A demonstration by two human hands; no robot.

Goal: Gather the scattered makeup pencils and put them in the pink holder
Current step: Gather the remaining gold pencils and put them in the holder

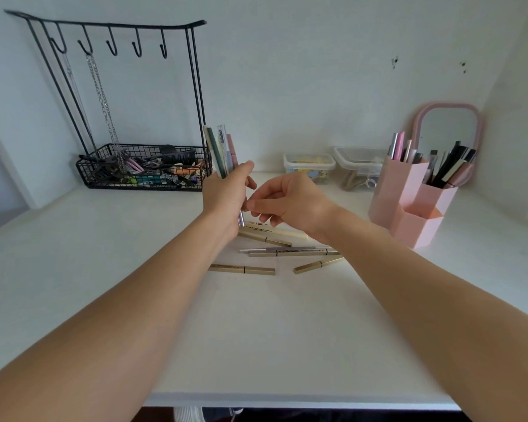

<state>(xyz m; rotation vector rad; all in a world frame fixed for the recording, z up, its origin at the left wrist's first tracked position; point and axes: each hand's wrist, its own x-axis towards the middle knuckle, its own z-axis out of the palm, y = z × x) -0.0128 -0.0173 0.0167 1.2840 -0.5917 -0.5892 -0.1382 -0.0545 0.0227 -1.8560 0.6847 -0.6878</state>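
My left hand (pixel 224 197) grips an upright bundle of makeup pencils (pixel 221 152) above the middle of the white desk (pixel 256 330). My right hand (pixel 287 201) is right beside it, its curled fingertips pinching the lower ends of that bundle. Several gold and silver pencils (pixel 287 252) lie scattered on the desk just under and in front of both hands; one gold pencil (pixel 243 269) lies nearest me. The pink holder (pixel 409 202), with three compartments and several pencils and brushes in the back ones, stands at the right.
A black wire rack with hooks and a basket (pixel 141 169) of small items stands at the back left. Two clear lidded boxes (pixel 308 166) sit against the wall. A pink mirror (pixel 447 129) leans behind the holder. The desk's front edge runs across the bottom.
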